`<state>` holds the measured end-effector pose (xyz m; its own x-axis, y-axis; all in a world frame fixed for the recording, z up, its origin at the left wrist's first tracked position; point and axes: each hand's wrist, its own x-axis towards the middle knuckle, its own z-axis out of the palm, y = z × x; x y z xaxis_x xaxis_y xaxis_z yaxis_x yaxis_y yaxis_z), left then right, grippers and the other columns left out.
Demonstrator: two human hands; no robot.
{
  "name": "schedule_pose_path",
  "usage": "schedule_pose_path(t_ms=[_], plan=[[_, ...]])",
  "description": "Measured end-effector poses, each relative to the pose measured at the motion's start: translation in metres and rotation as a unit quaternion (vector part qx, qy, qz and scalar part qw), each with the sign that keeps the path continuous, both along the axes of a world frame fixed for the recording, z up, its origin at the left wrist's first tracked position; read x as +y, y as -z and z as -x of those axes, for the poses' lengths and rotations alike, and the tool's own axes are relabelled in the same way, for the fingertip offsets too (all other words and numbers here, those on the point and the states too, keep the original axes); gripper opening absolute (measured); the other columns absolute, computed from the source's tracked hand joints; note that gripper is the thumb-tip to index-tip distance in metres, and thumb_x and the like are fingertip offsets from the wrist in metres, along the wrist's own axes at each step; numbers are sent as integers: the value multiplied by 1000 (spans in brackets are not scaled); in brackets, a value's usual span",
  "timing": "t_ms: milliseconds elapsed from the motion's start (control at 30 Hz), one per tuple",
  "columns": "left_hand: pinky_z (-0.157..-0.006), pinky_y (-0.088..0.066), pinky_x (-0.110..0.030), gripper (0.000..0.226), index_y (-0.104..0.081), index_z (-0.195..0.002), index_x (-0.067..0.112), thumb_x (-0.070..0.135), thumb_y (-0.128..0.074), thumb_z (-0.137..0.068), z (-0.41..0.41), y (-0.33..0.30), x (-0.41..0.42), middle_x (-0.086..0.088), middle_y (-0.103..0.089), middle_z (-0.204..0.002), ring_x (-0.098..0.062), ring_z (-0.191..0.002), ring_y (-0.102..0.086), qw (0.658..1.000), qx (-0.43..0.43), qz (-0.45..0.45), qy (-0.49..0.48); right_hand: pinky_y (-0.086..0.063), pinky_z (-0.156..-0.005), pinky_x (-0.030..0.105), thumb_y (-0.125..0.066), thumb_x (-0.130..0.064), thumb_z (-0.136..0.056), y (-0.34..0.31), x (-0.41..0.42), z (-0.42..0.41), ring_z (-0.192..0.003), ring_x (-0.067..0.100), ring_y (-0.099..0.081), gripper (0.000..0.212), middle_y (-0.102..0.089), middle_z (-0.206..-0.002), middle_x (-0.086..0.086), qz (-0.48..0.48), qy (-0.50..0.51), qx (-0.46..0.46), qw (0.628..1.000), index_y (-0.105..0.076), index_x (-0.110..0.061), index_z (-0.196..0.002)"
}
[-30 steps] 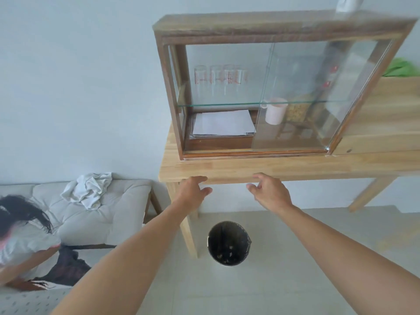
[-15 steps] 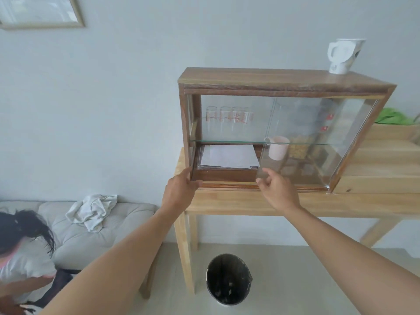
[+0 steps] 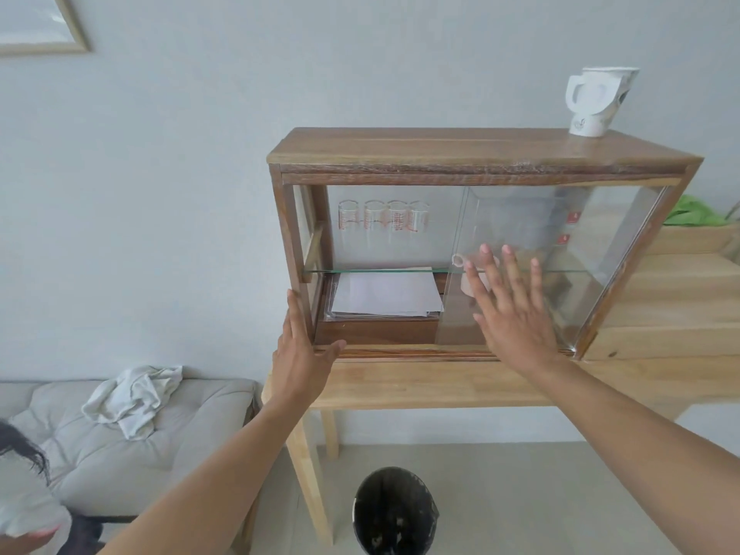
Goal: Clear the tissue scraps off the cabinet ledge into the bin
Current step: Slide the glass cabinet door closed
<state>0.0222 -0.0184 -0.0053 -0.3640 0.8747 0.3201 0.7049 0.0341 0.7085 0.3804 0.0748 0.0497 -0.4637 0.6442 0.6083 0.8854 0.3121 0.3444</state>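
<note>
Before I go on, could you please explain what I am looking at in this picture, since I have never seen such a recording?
There is no machine: a person wears a wide-angle camera on the head, so you look forward and down along two bare arms. The left hand braces the left corner post of a wooden cabinet with glass doors; the right hand lies flat and open against the glass door. Neither holds anything. The cabinet stands on a table. Inside are glasses, papers and a cup, half hidden. A white jug sits on top. The bin is on the floor below. I see no tissue scraps.
</note>
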Motion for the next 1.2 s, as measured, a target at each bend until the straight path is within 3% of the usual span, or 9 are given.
schedule_pose_path(t_ms=[167,733,867,1200], plan=[[-112,-41,-64,135,23,-163,51,43,-88,-85,4,8,5,10,-18,-176,-38,-150,-40,1000,21,-7,-8,-7,-128,77,-83,-29,-91,0,17,-11,-169,46,2,115,5,-184,14,-16,-7,-24,1000,-7,-12,-175],[-113,-38,-67,137,24,-161,53,37,-89,-86,4,12,4,4,-24,-176,-39,-151,-39,1000,23,2,-8,3,-129,76,-84,-32,-91,2,19,65,-170,38,4,120,4,-185,6,-33,-64,-23,997,0,-12,-175],[-113,-38,-67,136,24,-161,53,39,-89,-85,6,12,4,3,-28,-174,-39,-150,-41,1000,25,3,-8,-2,-128,78,-83,-24,-93,3,15,82,-170,40,-1,116,4,-185,8,-31,-65,-25,997,-1,-12,-175],[-111,-42,-64,136,20,-161,56,24,-89,-86,3,16,5,3,-34,-172,-40,-147,-44,1000,7,-17,-21,-8,-128,78,-81,-36,-93,0,19,92,-170,38,-7,117,-4,-185,7,-47,-74,-41,995,0,-12,-175]])
